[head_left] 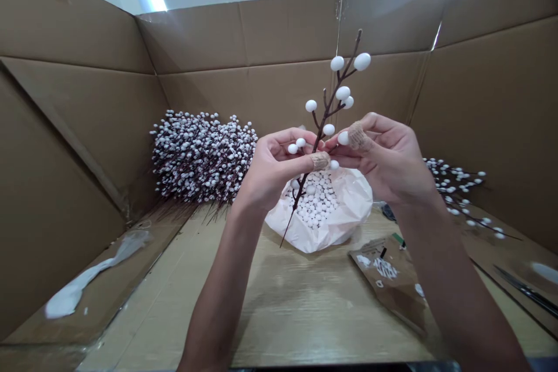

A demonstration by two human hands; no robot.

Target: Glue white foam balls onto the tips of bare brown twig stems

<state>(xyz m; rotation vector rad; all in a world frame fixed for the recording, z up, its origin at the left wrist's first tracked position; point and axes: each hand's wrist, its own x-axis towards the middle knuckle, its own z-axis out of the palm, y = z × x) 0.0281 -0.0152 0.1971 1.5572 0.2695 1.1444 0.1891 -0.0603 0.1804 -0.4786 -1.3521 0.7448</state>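
Note:
A dark artificial twig (332, 102) with white oval beads on its side shoots stands nearly upright in front of me. My left hand (274, 165) pinches its stem, the taped thumb pressed against it. My right hand (383, 154) meets the twig from the right, its taped fingertip and thumb closed on a white bead (343, 138) at the stem. The twig's bare lower end points down over a pinkish plastic bag (349, 209) full of loose white beads.
A large heap of finished beaded twigs (200, 154) lies at the back left. A few more twigs (457, 186) lie at the right. Cardboard walls (78, 122) surround the wooden table (296, 302). A brown paper piece (387, 279) and white crumpled plastic (82, 285) lie nearby.

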